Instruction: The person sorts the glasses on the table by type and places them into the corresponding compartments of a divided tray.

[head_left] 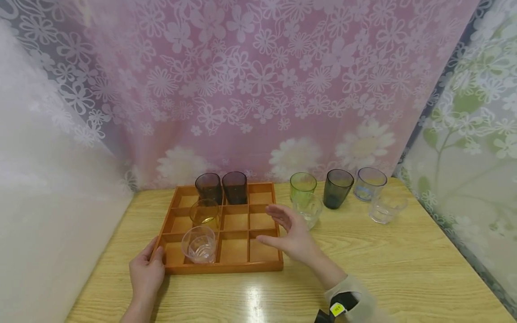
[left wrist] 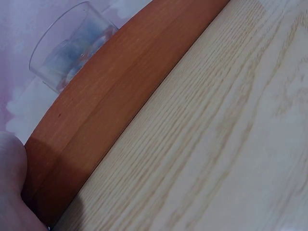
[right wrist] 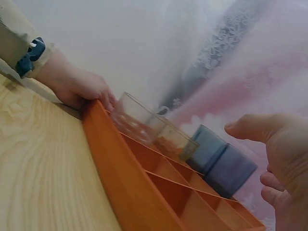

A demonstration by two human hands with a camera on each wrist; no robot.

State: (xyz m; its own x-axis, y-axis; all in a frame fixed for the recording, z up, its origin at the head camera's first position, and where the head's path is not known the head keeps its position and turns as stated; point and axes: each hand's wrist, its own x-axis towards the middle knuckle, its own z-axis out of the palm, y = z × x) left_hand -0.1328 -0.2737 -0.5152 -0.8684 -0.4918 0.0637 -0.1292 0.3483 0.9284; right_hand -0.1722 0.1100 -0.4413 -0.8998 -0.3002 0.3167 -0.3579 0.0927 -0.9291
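Observation:
A wooden tray (head_left: 232,268) with several square compartments lies on the table. My left hand (head_left: 147,269) grips its front left corner, thumb over the rim. In the tray's back row stand two dark glasses, the left one (head_left: 208,188) beside the right one (head_left: 235,188). An amber glass (head_left: 205,214) stands in the middle row and a clear glass (head_left: 199,245) in the front row. My right hand (head_left: 292,235) is over the tray's right side, fingers and thumb spread apart, holding nothing. Its fingers are close to a clear tumbler (head_left: 308,211) on the table.
Right of the tray stand a green glass (head_left: 303,183), a dark grey glass (head_left: 338,188), a blue-tinted glass (head_left: 369,185) and another clear glass (head_left: 383,211). A flowered curtain (head_left: 258,89) hangs behind the table (head_left: 363,269), with more sheeting at both sides.

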